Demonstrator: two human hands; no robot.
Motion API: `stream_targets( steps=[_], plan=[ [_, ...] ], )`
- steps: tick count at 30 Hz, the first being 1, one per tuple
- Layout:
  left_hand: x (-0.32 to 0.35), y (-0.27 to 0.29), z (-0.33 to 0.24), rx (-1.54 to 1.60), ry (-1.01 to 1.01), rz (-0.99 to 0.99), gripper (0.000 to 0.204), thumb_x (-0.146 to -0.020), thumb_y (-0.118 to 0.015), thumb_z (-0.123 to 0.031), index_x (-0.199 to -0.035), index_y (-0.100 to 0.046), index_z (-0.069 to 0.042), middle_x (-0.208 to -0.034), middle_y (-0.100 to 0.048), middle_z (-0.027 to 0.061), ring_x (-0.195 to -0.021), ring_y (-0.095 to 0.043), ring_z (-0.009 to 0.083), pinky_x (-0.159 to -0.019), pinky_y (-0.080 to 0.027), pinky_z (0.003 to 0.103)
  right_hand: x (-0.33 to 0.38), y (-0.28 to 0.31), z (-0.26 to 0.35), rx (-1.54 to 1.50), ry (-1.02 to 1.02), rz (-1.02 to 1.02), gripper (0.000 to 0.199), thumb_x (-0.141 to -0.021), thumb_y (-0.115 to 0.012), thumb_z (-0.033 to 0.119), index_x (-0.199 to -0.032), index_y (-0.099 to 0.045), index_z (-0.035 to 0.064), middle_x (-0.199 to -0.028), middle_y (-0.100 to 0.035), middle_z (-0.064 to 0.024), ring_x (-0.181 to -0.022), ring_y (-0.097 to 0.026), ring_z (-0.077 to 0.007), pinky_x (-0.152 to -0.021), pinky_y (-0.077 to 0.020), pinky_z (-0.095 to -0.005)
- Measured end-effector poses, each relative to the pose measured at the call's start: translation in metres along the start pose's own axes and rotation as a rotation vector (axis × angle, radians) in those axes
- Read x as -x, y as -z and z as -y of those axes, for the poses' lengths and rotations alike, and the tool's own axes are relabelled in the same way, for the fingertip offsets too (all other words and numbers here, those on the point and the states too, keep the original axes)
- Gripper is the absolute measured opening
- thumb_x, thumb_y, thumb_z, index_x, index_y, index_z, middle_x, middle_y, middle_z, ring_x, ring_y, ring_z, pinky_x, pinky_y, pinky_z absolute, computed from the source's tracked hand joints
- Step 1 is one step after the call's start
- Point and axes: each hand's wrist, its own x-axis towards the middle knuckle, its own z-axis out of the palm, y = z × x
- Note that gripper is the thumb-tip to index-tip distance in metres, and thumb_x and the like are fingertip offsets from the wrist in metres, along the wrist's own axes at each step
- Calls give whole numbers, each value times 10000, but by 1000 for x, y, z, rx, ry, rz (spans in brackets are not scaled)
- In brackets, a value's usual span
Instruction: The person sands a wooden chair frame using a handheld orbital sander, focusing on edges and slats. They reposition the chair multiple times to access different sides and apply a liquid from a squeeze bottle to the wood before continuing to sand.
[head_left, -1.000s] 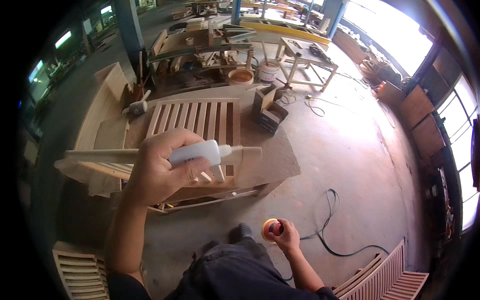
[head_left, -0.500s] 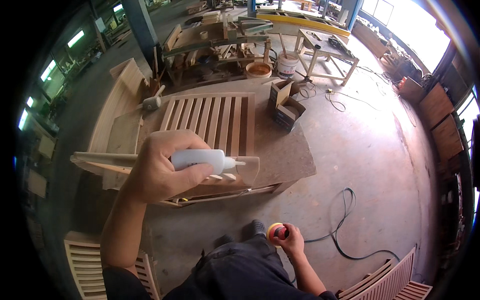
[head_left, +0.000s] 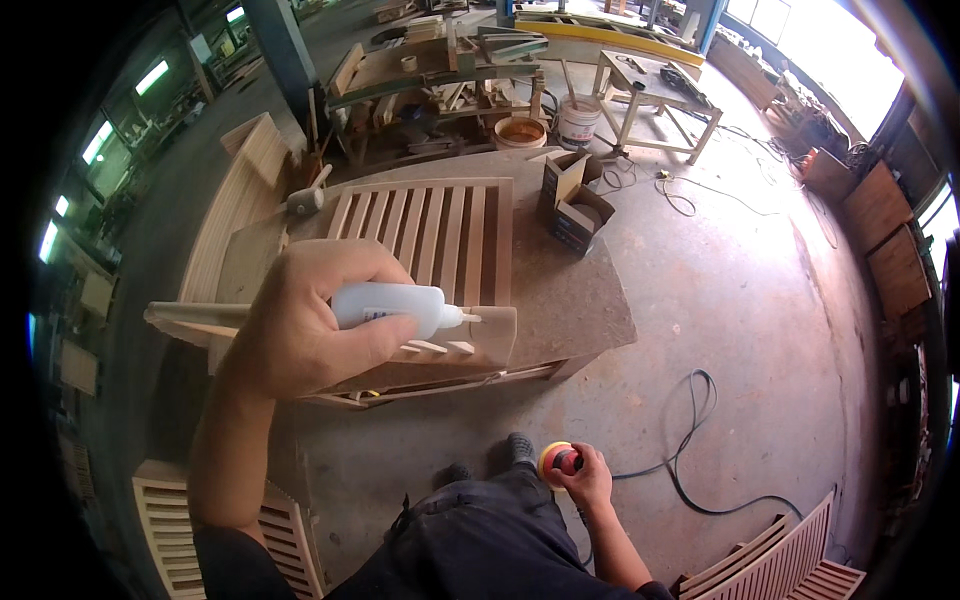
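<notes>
My left hand [head_left: 300,325] is raised in front of me and grips a white squeeze bottle [head_left: 395,305] with its nozzle pointing right. The nozzle tip lies over a long wooden rail [head_left: 470,340] with short pegs sticking out of its edge. Behind the rail a slatted wooden panel [head_left: 430,235] lies flat on a low work table [head_left: 570,310]. Down by my hip, my right hand [head_left: 585,480] holds a small round red and yellow object [head_left: 558,460]. My dark trousers and shoes show below.
A mallet [head_left: 305,195] rests at the table's far left corner and open cardboard boxes [head_left: 575,205] at its right. A black cable [head_left: 700,440] loops over the concrete floor. More slatted panels [head_left: 790,560] lie at the lower left and right. Benches, buckets and timber stand behind.
My left hand with the bottle stays over the rail. My head has moved a little, so the table sits lower and nearer in view. The right hand keeps its place by my hip.
</notes>
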Motion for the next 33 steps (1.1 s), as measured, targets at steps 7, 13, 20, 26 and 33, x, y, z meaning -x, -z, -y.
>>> stream_targets(
  steps=[7, 13, 20, 26, 33],
  plan=[
    [-7, 3, -12, -49, -15, 34, 201, -771, -782, -176, -890, -745, -17, -775, -680, 41, -690, -617, 120, -617, -466, 291, 3, -2, 0, -10, -48, 24, 650, -699, -942, 274, -1273, -679, 121, -1183, -700, -158, -1098, -690, -359, -961, -562, -447],
    [-8, 4, -14, -120, -66, 32, 195, -752, -779, -171, -868, -746, -18, -770, -685, 64, -676, -630, 151, -626, -479, 311, 3, -2, -2, -3, -13, 5, 629, -696, -946, 286, -1254, -689, 147, -1157, -704, -153, -1070, -696, -364, -929, -568, -456],
    [-13, 4, -22, -195, -64, 36, 202, -728, -777, -171, -857, -746, -19, -756, -690, 91, -685, -656, 185, -641, -494, 334, 0, -2, -6, -22, -32, -15, 646, -680, -955, 283, -1255, -693, 151, -1135, -708, -147, -1051, -705, -350, -915, -572, -456],
    [-13, 4, -20, -220, -75, 54, 188, -724, -770, -166, -847, -740, -26, -753, -686, 89, -682, -652, 188, -644, -495, 342, 1, 2, -6, -32, -38, -24, 641, -689, -951, 265, -1261, -692, 137, -1139, -709, -151, -1045, -708, -351, -913, -573, -451],
    [-16, 4, -26, -282, -135, 62, 197, -717, -752, -181, -835, -728, -24, -742, -675, 90, -670, -634, 205, -647, -484, 355, -3, 5, -10, -38, -65, 17, 680, -693, -940, 295, -1286, -661, 116, -1175, -695, -174, -1107, -680, -370, -970, -553, -452]
  ],
)
